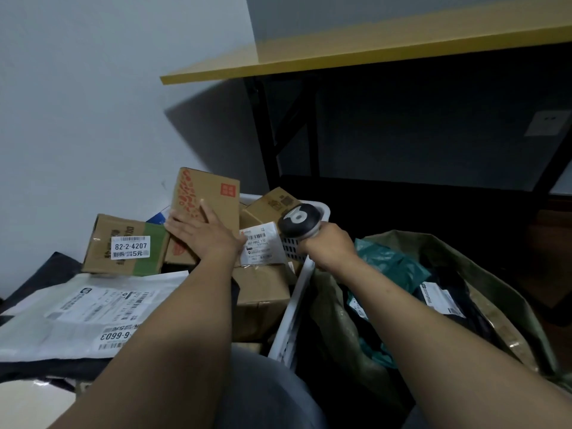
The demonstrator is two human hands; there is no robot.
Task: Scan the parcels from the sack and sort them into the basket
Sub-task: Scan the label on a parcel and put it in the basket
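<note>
Step in hand, judged: sorting. One parcel being set into the basket, scanner at the ready.

- Left hand: fingers spread flat against the face of a brown cardboard box with orange-red print, standing upright at the far left corner of the basket. Pressing rather than pinching.
- Right hand: curled round the grip of a black handheld scanner with a white mark, raised over the far right corner of the basket, just beside the printed box.
- White perforated plastic basket: on the floor, heaped above the rim.
- Olive woven sack: mouth open, touching the right wall of the basket.

Count:
- Cardboard boxes in the basket: at least four. Besides the printed one, a brown box with green tape and a white number sticker at the left, a small brown box with dark print at the far edge, and a brown box bearing a white shipping label mid-basket. Overlap too heavy for a sure total.
- Pale grey plastic mailer with barcode labels: one, across the near left; dark wrapping beneath, number unclear.
- In the sack: one teal plastic mailer, one black plastic mailer with a white label; possibly more below, hidden.
- Scanners: one. Baskets: one. Sacks: one.

Next move, judged: release of the printed box once steady, then a reach into the sack mouth for another parcel, label turned up towards the scanner.
</note>
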